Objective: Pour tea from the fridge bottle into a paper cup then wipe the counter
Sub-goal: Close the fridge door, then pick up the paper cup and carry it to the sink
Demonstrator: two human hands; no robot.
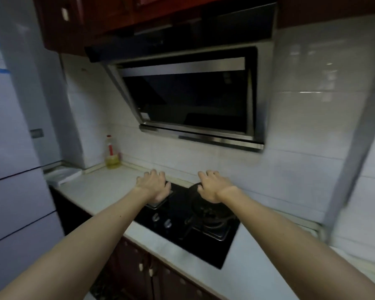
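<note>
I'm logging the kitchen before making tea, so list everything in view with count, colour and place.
fridge: one, white, far left
oil bottle: one, yellow, counter's back left corner
tray: one, white, counter's left end
counter: one, white, around hob
hob: one, black, set in counter
knobs: two, silver, hob's front
hood: one, steel and black, above hob
wall cabinets: count unclear, dark red, top
base cabinets: count unclear, dark, under counter
tiles: many, white, back wall
left hand: one, empty, over hob's left side
right hand: one, empty, over right burner
</note>
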